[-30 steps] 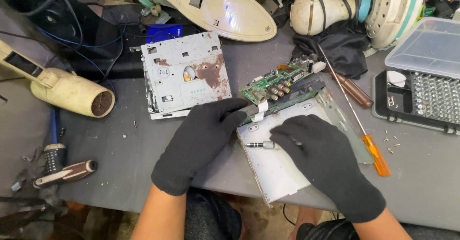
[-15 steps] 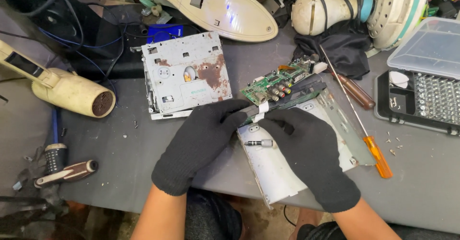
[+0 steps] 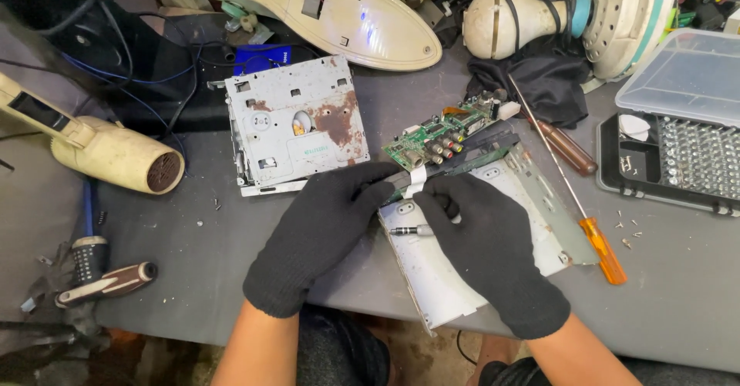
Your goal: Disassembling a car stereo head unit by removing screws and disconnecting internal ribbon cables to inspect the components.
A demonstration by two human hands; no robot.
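White ribbon cable (image 3: 417, 176) pinched between both gloved grips (above metal chassis (image 3: 432, 278))

Both gloved hands, L (image 3: 324, 236) & R (image 3: 489, 251), palms down, fingertips nearly meeting.

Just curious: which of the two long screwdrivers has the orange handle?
The one nearer the right hand: orange-handled screwdriver. The brown-handled screwdriver lies farther back.

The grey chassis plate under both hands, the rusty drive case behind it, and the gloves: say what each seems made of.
Chassis plate: likely thin sheet metal, dull grey, with punched holes and folded edges.
Drive case: stamped steel by the look of it, matt grey with brown rust patches.
Gloves on the left hand and right hand: black knitted fabric, soft and matt; the fibre cannot be told.
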